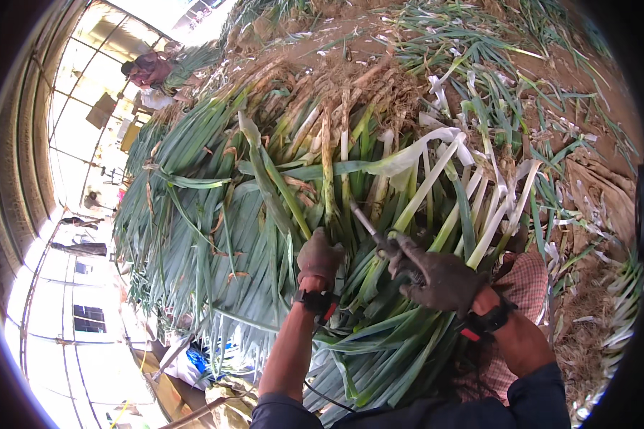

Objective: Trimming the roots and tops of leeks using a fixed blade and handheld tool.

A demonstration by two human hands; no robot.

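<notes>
My left hand (320, 260), in a dark work glove, is closed around the green upper part of a long green onion (328, 166). That onion has a brown, unpeeled outer skin and lies with its root end away from me. My right hand (443, 279), gloved too, grips a slim metal-bladed tool (366, 222), probably a knife; its tip lies close to the neighbouring stalk. Under both hands spreads a thick heap of green onion leaves (236, 230). To the right of the tool lean several pale, peeled onion stalks (429, 187), a strip of whitish skin (408, 155) hanging over them.
Soil-brown roots (392, 88) of the heap face away from me. Stripped leaves and skins (477, 48) litter the ground. Checked cloth (520, 289) is by my right forearm, a brown sack (601, 187) farther right. Another person (150, 69) sits at the far left.
</notes>
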